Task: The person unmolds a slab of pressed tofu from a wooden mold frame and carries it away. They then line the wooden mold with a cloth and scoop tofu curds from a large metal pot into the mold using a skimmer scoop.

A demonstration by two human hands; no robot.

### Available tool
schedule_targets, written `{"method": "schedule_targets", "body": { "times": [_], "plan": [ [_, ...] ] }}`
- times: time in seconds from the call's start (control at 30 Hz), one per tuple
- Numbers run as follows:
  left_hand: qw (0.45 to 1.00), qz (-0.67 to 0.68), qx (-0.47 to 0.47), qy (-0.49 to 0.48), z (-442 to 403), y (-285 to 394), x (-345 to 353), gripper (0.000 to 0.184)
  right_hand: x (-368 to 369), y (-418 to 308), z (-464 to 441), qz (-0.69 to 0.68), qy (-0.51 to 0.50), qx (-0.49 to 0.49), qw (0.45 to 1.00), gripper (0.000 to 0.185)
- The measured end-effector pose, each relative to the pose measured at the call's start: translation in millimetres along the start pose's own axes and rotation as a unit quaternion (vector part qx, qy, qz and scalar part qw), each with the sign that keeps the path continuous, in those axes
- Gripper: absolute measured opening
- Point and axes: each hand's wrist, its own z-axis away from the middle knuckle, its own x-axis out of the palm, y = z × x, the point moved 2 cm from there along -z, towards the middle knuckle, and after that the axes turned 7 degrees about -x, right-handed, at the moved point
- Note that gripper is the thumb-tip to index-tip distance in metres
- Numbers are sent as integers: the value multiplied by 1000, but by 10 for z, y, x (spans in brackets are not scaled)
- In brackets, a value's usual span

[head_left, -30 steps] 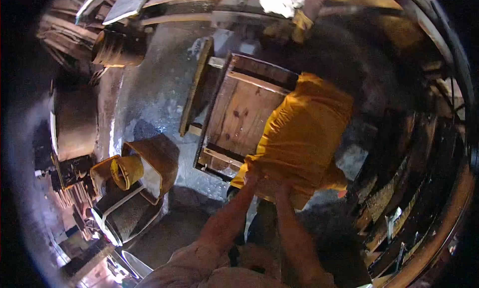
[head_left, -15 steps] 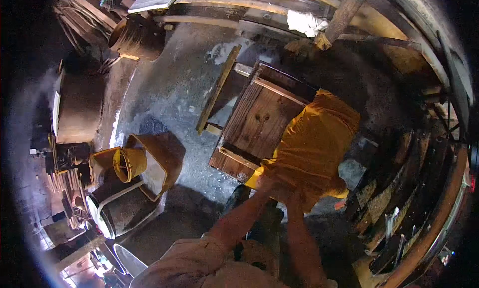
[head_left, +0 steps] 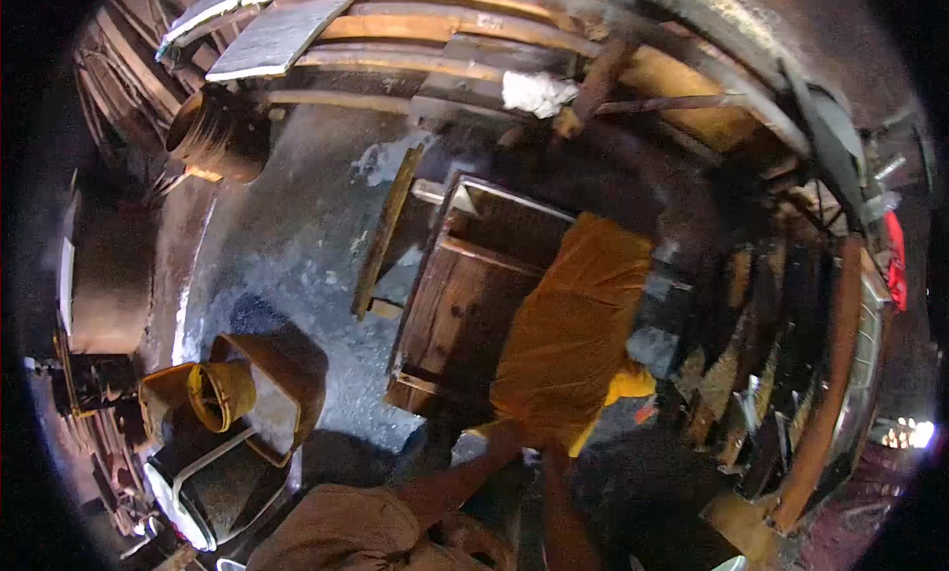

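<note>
A yellow-orange cloth [head_left: 568, 324] lies over the right side of a wooden box-like frame [head_left: 455, 314] with crossbars. My left hand [head_left: 506, 435] grips the cloth's near edge at its left corner. Close beside it, my right hand [head_left: 554, 450] is on the same near edge, its fingers dark and hidden in the folds. A bunched part of the cloth hangs off the right side, over the floor.
A yellow bucket [head_left: 221, 395] sits by brown containers and a dark drum [head_left: 222, 482] at lower left. A plank [head_left: 388, 230] lies left of the frame. Dark boards [head_left: 761, 344] stand at right. Beyond are a rusty pot [head_left: 219, 136] and a white bundle [head_left: 537, 93].
The view has tilted up and shifted. The cloth now looks flatter and more stretched out toward me, and both hands have drawn its near edge closer to my body.
</note>
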Motion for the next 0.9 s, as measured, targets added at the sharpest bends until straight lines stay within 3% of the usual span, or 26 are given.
{"method": "schedule_targets", "body": {
  "times": [0.1, 0.17, 0.23, 0.3, 0.37, 0.4, 0.43, 0.47, 0.5, 0.57, 0.63, 0.73, 0.83, 0.9],
  "plan": [
    [977, 49, 177, -109, 687, 844, 221, 23, -173, -237, 387, -17, -8, -14, 1000, 34],
    [932, 66, 309, -175, 1261, 1522, 294, 22, -257, -487, 636, -26, -20, -40, 999, 33],
    [874, 78, 431, -211, 1856, 2195, 259, 21, -320, -764, 897, -40, -36, -72, 996, 32],
    [824, 120, 529, -164, 2402, 2786, 191, 19, -364, -1036, 1129, -57, -58, -105, 991, 31],
    [772, 165, 564, -244, 3140, 3568, -281, 24, -435, -1301, 1345, -70, -83, -144, 984, 30],
    [720, 142, 653, -190, 3558, 3883, -554, 28, -469, -1431, 1442, -76, -100, -163, 979, 29],
    [675, 227, 666, -223, 3960, 4165, -625, 29, -515, -1550, 1532, -80, -113, -182, 973, 29],
    [649, 168, 740, -51, 4392, 4381, -824, 30, -556, -1666, 1629, -83, -128, -200, 968, 28],
    [659, 167, 722, -132, 4828, 4634, -981, 23, -589, -1787, 1705, -88, -145, -216, 962, 28],
    [457, 73, 875, 139, 5600, 5083, -1156, 12, -680, -2038, 1851, -98, -172, -247, 948, 27],
    [304, 28, 899, 315, 5926, 5617, -1158, 13, -779, -2295, 1996, -108, -195, -277, 935, 26],
    [540, 35, 829, 140, 6583, 5648, -1256, 21, -969, -2682, 2199, -116, -219, -320, 914, 25],
    [731, 36, 680, -37, 7043, 5488, -1478, 32, -1211, -3139, 2384, -113, -229, -377, 890, 24],
    [645, 68, 760, -40, 6636, 5491, -1768, 29, -1415, -3522, 2562, -99, -230, -436, 864, 23]
  ]
}}
